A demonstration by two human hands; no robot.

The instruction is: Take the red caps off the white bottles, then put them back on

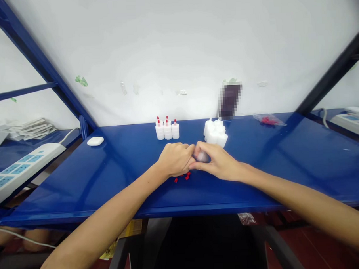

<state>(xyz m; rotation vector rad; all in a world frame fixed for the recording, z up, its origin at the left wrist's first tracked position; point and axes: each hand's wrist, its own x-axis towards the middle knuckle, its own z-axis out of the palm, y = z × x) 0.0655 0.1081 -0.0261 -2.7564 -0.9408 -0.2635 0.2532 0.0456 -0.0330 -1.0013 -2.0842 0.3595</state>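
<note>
Where bare left hand (177, 158) meets bare right hand (220, 160), small whitish rounded object (202, 156) is gripped

With fingertips brought together over a glossy blue desk (257, 151), the whitish object is held at the clock's centre, encircled by the right hand's curled thumb and forefinger. It is partly covered and blurred. The left hand's fingers are folded knuckles-up against the right fingertips; whether anything is pinched beneath them cannot be told.

At seven o'clock from the hands, small loose red plastic pieces (176, 180) are scattered just beside the left hand. Between ten and eleven, five white plastic bottles with red tips (167, 132) are grouped upright. Between one and two, a tight cluster of white plastic bottles with white nozzles (215, 136) is seen, and toward two, a clear plastic bag with red contents (268, 121) is laid flat.

For this work to be done well, it is judged, the object should be steadied without being squeezed, pressure from both hands should be evenly matched and lined up, and the contact point should be tilted into view.
</note>
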